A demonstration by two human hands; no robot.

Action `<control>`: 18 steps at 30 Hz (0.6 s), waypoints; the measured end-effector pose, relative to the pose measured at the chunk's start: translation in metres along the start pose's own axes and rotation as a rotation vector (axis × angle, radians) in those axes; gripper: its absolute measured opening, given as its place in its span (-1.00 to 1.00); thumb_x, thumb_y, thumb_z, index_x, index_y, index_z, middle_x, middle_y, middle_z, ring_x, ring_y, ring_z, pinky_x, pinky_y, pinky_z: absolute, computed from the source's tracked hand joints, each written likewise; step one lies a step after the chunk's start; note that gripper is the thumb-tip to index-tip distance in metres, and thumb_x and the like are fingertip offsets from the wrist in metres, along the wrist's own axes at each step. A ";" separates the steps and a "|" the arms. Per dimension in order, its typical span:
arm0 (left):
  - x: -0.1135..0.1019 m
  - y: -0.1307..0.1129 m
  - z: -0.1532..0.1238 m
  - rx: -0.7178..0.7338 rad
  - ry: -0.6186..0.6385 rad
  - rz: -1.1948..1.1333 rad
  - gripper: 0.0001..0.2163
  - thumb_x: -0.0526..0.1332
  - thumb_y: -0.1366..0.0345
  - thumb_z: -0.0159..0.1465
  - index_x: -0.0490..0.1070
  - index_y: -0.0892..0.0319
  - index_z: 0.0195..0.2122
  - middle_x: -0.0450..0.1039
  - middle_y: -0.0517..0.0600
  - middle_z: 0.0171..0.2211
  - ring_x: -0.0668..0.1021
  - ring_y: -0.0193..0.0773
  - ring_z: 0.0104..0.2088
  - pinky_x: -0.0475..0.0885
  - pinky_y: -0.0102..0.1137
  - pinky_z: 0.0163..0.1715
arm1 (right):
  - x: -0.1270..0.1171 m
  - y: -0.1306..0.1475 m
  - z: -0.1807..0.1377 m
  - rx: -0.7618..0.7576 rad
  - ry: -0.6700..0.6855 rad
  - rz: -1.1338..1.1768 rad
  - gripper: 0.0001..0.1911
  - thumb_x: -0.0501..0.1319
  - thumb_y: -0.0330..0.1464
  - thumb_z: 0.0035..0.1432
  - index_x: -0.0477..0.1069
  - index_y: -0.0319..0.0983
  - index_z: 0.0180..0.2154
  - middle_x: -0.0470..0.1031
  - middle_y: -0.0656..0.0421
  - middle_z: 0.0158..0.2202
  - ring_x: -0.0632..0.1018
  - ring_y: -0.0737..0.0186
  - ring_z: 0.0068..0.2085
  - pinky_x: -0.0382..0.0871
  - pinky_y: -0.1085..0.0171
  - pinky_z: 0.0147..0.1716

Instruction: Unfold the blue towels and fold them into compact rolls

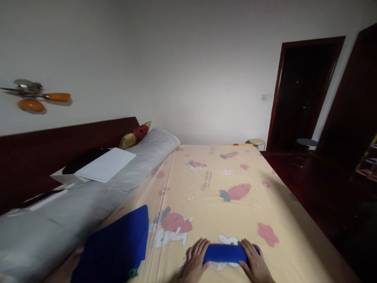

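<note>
A small blue rolled cloth (225, 253) lies on the yellow bedsheet (218, 196) printed with carrots and rabbits, near the bed's front edge. My left hand (196, 261) rests on the roll's left end with fingers stretched over it. My right hand (255, 264) lies on its right end, fingers flat and slightly spread. Both hands press on the roll from above. A larger blue folded cloth (118, 245) lies to the left of my hands on the sheet.
A long grey bolster (88, 196) runs along the dark headboard (59, 145), with a white sheet of paper (106, 164) on it and a red-gold cushion (134, 135) behind. Round stools (257, 142) stand by a dark doorway (303, 94).
</note>
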State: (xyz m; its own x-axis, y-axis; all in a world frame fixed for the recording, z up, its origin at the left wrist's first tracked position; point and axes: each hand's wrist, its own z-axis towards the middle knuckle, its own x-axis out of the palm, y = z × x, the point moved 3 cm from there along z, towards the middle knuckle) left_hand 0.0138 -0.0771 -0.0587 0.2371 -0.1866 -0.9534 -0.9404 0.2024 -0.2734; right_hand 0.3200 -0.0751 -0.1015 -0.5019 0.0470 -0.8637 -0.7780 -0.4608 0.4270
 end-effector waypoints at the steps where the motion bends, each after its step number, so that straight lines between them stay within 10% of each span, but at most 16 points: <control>1: -0.002 -0.001 0.001 -0.010 0.018 0.001 -0.33 0.11 0.21 0.19 -0.08 -0.15 0.32 -0.08 -0.20 0.37 -0.05 -0.20 0.36 -0.13 -0.13 0.29 | 0.001 -0.002 0.001 -0.002 -0.007 -0.001 -0.38 0.03 -0.03 0.24 0.01 0.01 0.29 0.18 0.14 0.29 0.24 -0.03 0.27 0.13 -0.05 0.20; 11: -0.012 -0.010 -0.010 -0.171 0.055 0.148 -0.32 0.05 0.35 0.10 0.03 0.02 0.31 -0.01 -0.08 0.35 -0.02 -0.23 0.35 -0.11 -0.07 0.27 | -0.030 0.009 -0.002 0.125 0.106 0.022 -0.45 0.03 -0.17 0.18 0.22 -0.07 0.20 0.27 0.03 0.25 0.26 -0.06 0.26 0.09 -0.07 0.18; 18: -0.002 -0.005 -0.014 -0.136 -0.052 0.178 -0.35 0.11 0.37 0.04 0.19 -0.13 0.22 0.19 -0.06 0.28 0.13 -0.14 0.31 0.01 -0.01 0.22 | -0.086 0.038 0.012 0.182 0.186 -0.025 -0.47 0.23 -0.36 -0.23 0.48 -0.08 -0.09 0.57 0.09 -0.09 0.54 -0.06 -0.07 0.31 0.06 -0.06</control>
State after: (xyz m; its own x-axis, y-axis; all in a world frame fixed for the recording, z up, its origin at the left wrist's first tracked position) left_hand 0.0148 -0.0910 -0.0535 0.0738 -0.1088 -0.9913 -0.9919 0.0952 -0.0843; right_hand 0.3287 -0.0860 -0.0078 -0.4163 -0.1153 -0.9019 -0.8531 -0.2935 0.4313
